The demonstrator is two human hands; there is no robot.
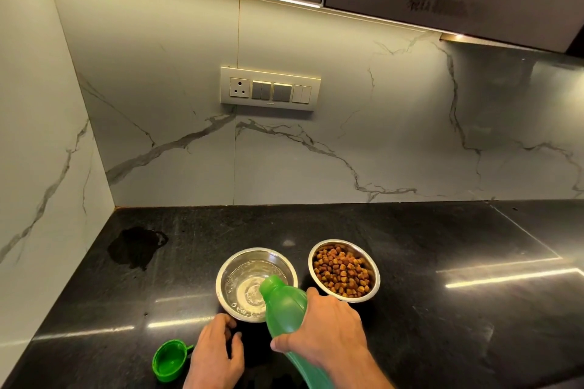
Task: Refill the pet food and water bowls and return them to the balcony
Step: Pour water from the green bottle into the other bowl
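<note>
Fingers of the right hand [328, 330] were curled round the body of a green bottle [286, 306], thumb on its near side, tipping the open neck down over the near rim of the water bowl [256, 283]. At eight o'clock from that grip, the left hand [218, 354] rested on the dark surface [442, 309], its fingers loosely spread and holding nothing, their tips just beside the bowl's near edge. Further left, at nine o'clock from that hand, the bottle's green cap [170, 359] lay open side up on the surface.

Outward from the hands, the steel water bowl held a shallow pool with ripples in it, well short of full. Just beside it at three o'clock stood the food bowl [343, 270], filled with brown kibble. A wet patch [136, 246] darkened the surface at ten o'clock from the water bowl.

By my judgement the food was done and the water pour was the step in hand. Next would call for a steady tilt until the level rose, righting the bottle, capping it, then carrying both bowls level to the balcony without slopping.
</note>
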